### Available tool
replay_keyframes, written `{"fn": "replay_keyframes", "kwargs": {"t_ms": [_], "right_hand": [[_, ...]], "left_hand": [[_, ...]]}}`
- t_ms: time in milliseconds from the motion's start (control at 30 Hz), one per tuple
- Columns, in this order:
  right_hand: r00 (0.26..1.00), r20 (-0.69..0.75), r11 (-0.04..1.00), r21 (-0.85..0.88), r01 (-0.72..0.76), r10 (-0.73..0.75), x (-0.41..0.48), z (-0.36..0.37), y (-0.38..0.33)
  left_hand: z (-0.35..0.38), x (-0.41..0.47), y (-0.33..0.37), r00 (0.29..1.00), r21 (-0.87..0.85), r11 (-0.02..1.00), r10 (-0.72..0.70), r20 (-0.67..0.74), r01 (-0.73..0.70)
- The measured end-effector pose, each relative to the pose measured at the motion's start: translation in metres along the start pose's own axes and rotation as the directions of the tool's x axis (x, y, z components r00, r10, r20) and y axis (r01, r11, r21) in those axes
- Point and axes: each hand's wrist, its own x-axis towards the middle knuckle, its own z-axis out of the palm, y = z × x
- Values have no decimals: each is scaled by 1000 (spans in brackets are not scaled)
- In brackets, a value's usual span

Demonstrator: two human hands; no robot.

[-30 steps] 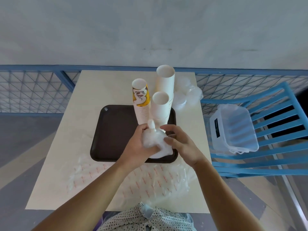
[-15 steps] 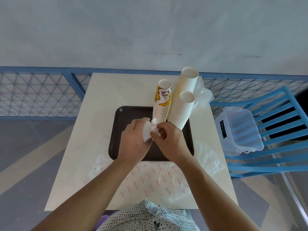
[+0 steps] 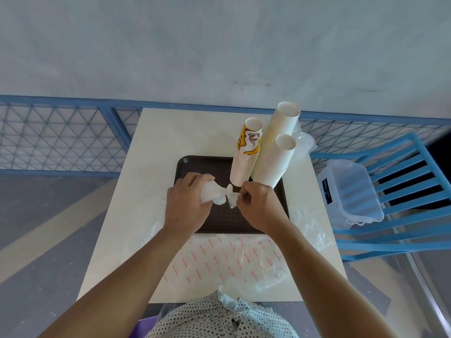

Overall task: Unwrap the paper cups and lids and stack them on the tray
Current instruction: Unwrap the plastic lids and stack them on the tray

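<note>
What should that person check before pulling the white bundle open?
1. Left hand grips the bundle: ok.
2. Right hand pinches the bundle's twisted end: ok.
3. Bundle open: not ok, its neck is twisted shut.
4. What is inside the bundle: cannot tell.
5. Bare tray space left of the cup stacks: ok.
6. Bundle held over the tray, not over the loose wrappers: ok.
</note>
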Motion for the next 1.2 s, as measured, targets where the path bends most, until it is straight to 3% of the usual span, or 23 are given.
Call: {"fn": "replay_keyframes", "kwargs": {"t_ms": [200, 300, 500, 633, 767, 1000, 1133, 1200], "right_hand": [[999, -1, 994, -101, 39, -39, -7, -7, 6], [992, 126, 992, -123, 11, 5, -7, -10, 7], [985, 153, 997, -15, -72, 73, -6, -17, -9], [946, 276, 974, 99, -203, 169, 4, -11, -19], [945, 261, 965, 116, -234, 198, 4, -2, -8], [955, 263, 988, -99, -115, 137, 3, -1, 7], [947, 265, 964, -238, -120, 183, 4, -5, 23], [933, 243, 941, -273, -198, 267, 3, -10, 34]], "left_hand": [[-2, -2, -5, 1000, 52, 998, 31, 6, -31], [-3, -1, -4, 997, 84, 994, 67, 31, -69], [-7, 5, -4, 990, 90, 987, 133, 39, -136], [-7, 8, 5, 981, 91, 978, 183, 58, -187], [-12, 13, 3, 981, 83, 979, 181, 74, -187], [-15, 16, -8, 982, 146, 972, 173, 76, -183], [-17, 18, -17, 991, 183, 974, 122, 62, -131], [-21, 22, -27, 998, 186, 981, 38, 44, -46]]}}
